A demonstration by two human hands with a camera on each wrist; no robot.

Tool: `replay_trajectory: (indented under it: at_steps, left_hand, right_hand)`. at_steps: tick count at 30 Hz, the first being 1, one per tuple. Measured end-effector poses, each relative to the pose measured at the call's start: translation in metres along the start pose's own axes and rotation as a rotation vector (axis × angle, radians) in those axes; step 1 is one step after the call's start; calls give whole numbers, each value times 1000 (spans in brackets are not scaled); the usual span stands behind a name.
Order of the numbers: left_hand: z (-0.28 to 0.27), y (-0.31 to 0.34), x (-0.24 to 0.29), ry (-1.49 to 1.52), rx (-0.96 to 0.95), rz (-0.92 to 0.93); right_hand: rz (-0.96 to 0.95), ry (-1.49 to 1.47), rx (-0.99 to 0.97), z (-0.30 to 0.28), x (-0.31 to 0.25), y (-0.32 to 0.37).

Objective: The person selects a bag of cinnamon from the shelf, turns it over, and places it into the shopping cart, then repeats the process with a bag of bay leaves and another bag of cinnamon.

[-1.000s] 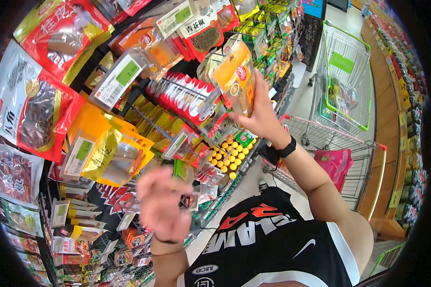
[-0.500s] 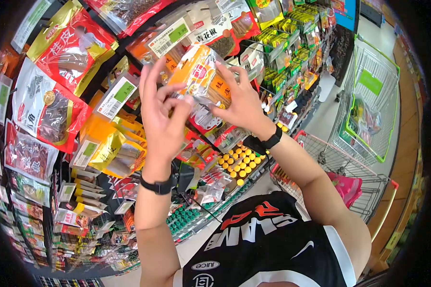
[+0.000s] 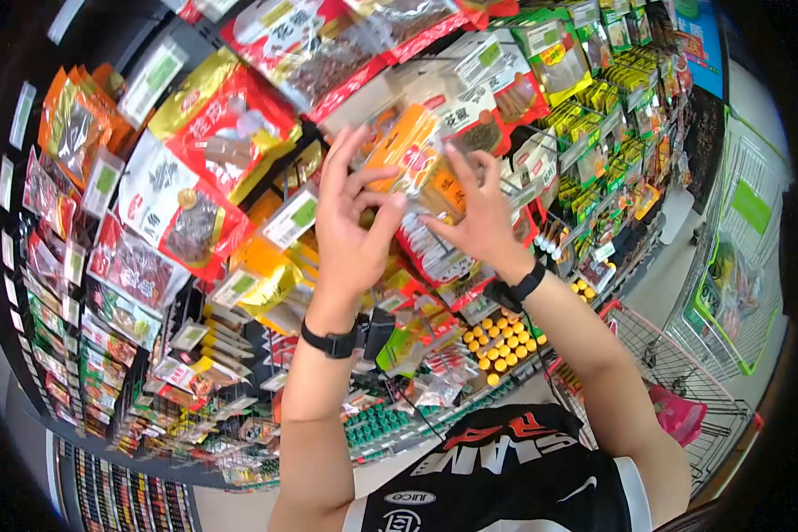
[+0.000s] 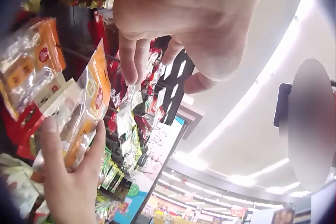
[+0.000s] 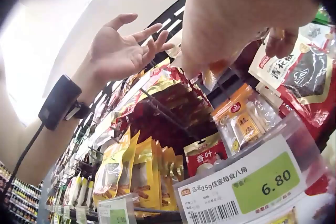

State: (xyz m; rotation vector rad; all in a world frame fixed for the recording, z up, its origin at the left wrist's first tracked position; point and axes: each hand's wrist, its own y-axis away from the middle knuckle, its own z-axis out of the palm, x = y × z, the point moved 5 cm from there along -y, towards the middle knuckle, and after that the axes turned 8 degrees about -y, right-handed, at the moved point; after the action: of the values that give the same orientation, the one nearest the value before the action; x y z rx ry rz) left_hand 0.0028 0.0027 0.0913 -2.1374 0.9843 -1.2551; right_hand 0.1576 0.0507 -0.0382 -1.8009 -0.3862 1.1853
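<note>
My right hand (image 3: 486, 217) grips an orange-topped clear packet of cinnamon bark (image 3: 427, 168), thumb on one edge and fingers on the other. Brown sticks show through its clear part. To the left of the packet my left hand (image 3: 353, 226) is raised with fingers spread and loosely bent. The left wrist view shows a gap between the left hand (image 4: 178, 29) and the packet (image 4: 90, 111), with nothing in its fingers. In the right wrist view the right hand (image 5: 231, 19) largely hides the packet.
Hanging spice bags crowd the rack, among them a red-and-gold bag (image 3: 230, 133) and a star anise bag (image 3: 182, 208). Price tags (image 5: 241, 182) jut forward. Yellow-capped bottles (image 3: 501, 346) stand below. Two shopping carts, one with a pink bag (image 3: 678, 412), are at the right.
My left hand rose from low and blurred to beside the packet, then stayed there. The right hand drew the packet in from the rack's right side. The head view has swung left.
</note>
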Motion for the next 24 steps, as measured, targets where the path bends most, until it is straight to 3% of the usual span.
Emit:
replay_trajectory:
  at_steps: [17, 19, 21, 23, 24]
  left_hand:
    - [-2, 26, 7, -292, -78, 103]
    - [8, 42, 28, -502, -187, 214]
    - [22, 67, 33, -451, -379, 374]
    - [34, 87, 38, -323, -597, 383]
    - [37, 96, 39, -285, -607, 349]
  right_hand:
    - [60, -82, 64, 27, -7, -8]
    - [74, -61, 65, 25, -10, -9]
    - [88, -32, 51, 22, -13, -11]
    - [108, 6, 24, 19, -17, -12]
    - [118, 22, 12, 20, -17, -11]
